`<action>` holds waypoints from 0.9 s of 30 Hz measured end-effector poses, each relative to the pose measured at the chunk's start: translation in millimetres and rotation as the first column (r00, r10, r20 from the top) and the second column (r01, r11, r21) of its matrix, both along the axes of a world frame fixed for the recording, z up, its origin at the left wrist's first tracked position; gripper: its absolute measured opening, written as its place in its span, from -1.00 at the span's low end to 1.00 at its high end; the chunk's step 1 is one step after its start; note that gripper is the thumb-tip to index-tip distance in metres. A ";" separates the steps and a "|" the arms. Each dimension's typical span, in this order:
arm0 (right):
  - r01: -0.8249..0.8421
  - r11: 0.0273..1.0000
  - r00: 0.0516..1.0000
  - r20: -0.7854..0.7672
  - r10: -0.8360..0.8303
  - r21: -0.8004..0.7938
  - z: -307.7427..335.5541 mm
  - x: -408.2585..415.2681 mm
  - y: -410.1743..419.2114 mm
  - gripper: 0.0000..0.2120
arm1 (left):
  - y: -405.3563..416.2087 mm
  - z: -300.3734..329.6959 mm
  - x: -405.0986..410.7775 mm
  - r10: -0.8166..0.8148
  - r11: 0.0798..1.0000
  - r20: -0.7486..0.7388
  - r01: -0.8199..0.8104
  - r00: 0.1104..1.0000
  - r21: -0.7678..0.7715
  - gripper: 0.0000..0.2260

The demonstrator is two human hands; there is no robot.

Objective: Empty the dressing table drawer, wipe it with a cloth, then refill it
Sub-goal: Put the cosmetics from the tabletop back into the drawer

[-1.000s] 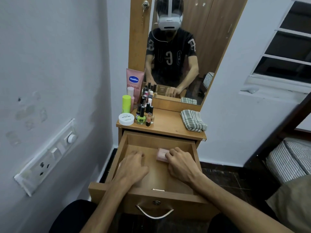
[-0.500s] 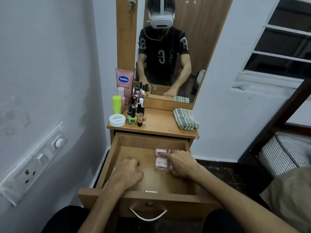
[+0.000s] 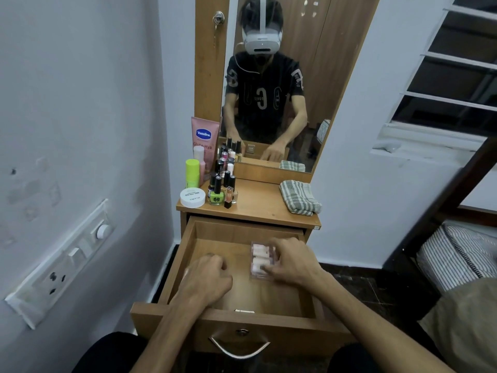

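Bare drawer floor (image 3: 243, 288) between hands

We see drawer (image 3: 176, 267) pulled open. Our right hand (image 3: 291, 261) inside it, fingers curled round clear case (image 3: 261, 261) of pink items. Our left hand (image 3: 205, 281) inside at left, fingers curled, white thing partly hidden under it. On desk (image 3: 258, 203): Vaseline tube (image 3: 203, 141), green bottle (image 3: 192, 173), white jar (image 3: 192, 197), nail polish bottles (image 3: 224, 184), folded checked cloth (image 3: 299, 197) at right. Mirror (image 3: 282, 90) behind.
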State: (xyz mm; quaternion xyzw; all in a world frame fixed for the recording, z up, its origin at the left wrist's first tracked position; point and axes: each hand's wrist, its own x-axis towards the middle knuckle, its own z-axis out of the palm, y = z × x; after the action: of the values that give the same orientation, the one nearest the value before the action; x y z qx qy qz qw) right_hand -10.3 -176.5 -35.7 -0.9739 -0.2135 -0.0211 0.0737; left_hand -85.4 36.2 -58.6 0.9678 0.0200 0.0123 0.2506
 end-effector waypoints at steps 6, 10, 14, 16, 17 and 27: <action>-0.035 0.846 0.981 0.178 -0.072 0.532 47.5 13.3 28.1 -0.89 | 5.2 24.6 6.6 0.141 0.983 0.253 -0.105 0.957 -0.152 -0.92; 0.017 0.741 0.977 0.145 -0.154 0.671 69.7 41.1 57.8 -0.89 | 19.9 64.2 31.2 0.313 0.935 0.462 -0.186 0.830 -0.301 -0.93; 0.044 0.757 0.977 0.129 -0.169 0.652 72.0 54.7 84.7 -0.82 | 32.1 91.2 63.6 0.329 0.934 0.542 -0.183 0.773 -0.307 -0.87; 0.063 0.771 0.969 0.145 -0.198 0.634 63.2 54.7 95.5 -0.74 | 36.7 95.2 76.0 0.284 0.953 0.551 -0.168 0.785 -0.253 -0.77; 0.062 0.768 0.960 0.172 -0.221 0.637 59.5 54.9 99.8 -0.71 | 38.5 95.2 80.9 0.255 0.964 0.556 -0.160 0.791 -0.213 -0.73; 0.136 0.794 0.926 0.209 -0.314 0.592 54.2 65.8 115.9 -0.61 | 41.9 86.1 103.0 0.140 0.990 0.486 -0.123 0.862 -0.067 -0.67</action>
State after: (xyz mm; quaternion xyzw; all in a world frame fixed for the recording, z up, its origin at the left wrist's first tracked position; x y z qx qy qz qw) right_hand 55.5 -60.6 18.4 -0.9114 -0.0875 -0.2380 0.3241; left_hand 17.6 78.1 27.5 0.9252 0.0221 0.2737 0.2620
